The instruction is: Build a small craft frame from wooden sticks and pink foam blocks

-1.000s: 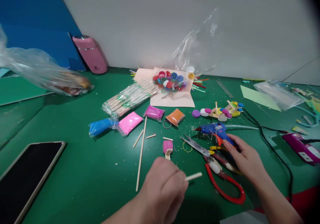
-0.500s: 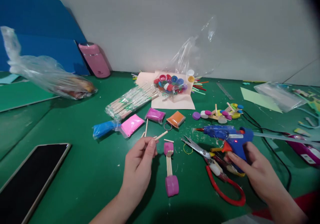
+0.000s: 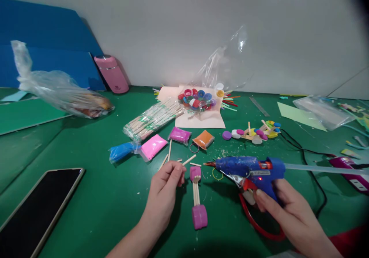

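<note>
My left hand (image 3: 167, 187) pinches a short wooden stick (image 3: 189, 160) between thumb and fingers, its free end pointing up and right. My right hand (image 3: 284, 208) is wrapped round the handle of a blue hot glue gun (image 3: 239, 166), thumb near the orange trigger. The gun's tip points left, apart from the stick, and a clear glue stick (image 3: 311, 168) sticks out of its back. Between my hands lies a piece of parallel sticks (image 3: 196, 193) with purple clay lumps (image 3: 199, 217) at both ends. Red-handled scissors (image 3: 259, 227) lie partly hidden under the gun.
A phone (image 3: 40, 208) lies at left. Clay packets (image 3: 153, 147), a bag of wooden sticks (image 3: 154, 119) and bottle caps (image 3: 198, 97) sit further back. At right are a colourful stick-and-clay model (image 3: 253, 132) and a black cable (image 3: 314, 187). A pink bottle (image 3: 112, 74) leans at the back.
My right hand has brought the glue gun left, its tip now closer to the stick and over the scissors. My left hand still holds the stick, nearly unmoved. The view has shifted slightly.
</note>
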The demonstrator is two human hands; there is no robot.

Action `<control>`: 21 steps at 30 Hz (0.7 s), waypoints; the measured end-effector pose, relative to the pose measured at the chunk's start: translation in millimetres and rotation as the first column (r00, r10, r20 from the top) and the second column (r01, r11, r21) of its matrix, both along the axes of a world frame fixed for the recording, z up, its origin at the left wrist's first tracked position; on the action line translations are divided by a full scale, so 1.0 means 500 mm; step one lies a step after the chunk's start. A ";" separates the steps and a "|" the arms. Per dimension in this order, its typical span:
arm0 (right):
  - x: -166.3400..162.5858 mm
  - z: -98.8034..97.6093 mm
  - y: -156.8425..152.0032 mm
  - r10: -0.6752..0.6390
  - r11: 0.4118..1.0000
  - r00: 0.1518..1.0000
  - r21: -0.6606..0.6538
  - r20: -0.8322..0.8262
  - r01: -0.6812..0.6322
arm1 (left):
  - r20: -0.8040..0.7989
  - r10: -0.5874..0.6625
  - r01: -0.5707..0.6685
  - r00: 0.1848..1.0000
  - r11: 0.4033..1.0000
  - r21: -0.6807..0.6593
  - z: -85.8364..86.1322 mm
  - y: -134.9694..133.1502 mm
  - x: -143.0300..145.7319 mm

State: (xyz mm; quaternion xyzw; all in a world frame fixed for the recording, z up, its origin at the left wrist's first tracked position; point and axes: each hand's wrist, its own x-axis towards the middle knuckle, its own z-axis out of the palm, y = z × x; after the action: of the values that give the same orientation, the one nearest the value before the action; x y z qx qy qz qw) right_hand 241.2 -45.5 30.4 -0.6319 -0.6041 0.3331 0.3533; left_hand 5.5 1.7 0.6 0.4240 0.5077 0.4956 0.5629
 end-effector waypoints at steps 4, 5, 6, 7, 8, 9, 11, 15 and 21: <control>0.049 -0.014 0.000 -0.156 0.988 0.974 0.019 0.164 0.155 | 0.004 0.026 -0.026 1.000 1.000 -0.007 -0.002 0.000 0.000; 0.065 -0.022 -0.002 -0.255 0.967 0.938 0.040 0.233 0.253 | 0.006 0.029 -0.029 1.000 1.000 -0.004 -0.002 -0.001 0.000; 0.080 -0.030 -0.004 -0.348 0.936 0.888 0.063 0.300 0.346 | 0.007 0.032 -0.032 0.999 0.999 0.001 -0.002 -0.001 -0.001; 0.094 -0.038 -0.004 -0.404 0.911 0.841 0.077 0.360 0.405 | 0.006 0.034 -0.034 0.999 0.999 0.005 -0.002 -0.002 -0.001; 0.106 -0.046 -0.004 -0.428 0.896 0.808 0.075 0.406 0.437 | 0.007 0.036 -0.036 0.999 0.999 0.011 -0.002 -0.002 -0.001; 0.116 -0.054 -0.001 -0.422 0.895 0.795 0.060 0.436 0.443 | 0.007 0.038 -0.038 0.999 0.999 0.017 -0.002 -0.003 -0.001; 0.130 -0.067 0.009 -0.382 0.904 0.801 0.007 0.461 0.427 | 0.002 0.040 -0.040 0.999 0.999 0.029 -0.003 -0.003 0.000; 0.138 -0.084 0.044 -0.341 0.908 0.792 -0.040 0.507 0.416 | -0.075 0.024 -0.018 0.997 0.997 0.075 -0.004 -0.003 0.001; 0.152 -0.092 0.079 -0.264 0.937 0.760 -0.028 0.594 0.348 | -0.251 -0.001 0.038 0.968 0.989 0.142 0.010 -0.006 -0.001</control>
State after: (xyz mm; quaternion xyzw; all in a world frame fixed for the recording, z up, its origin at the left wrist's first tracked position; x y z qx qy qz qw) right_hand 317.4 -5.9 -15.6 -0.8157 -0.5471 0.1021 0.1575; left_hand 5.0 -1.2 5.8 0.5280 0.5330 0.4683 0.4667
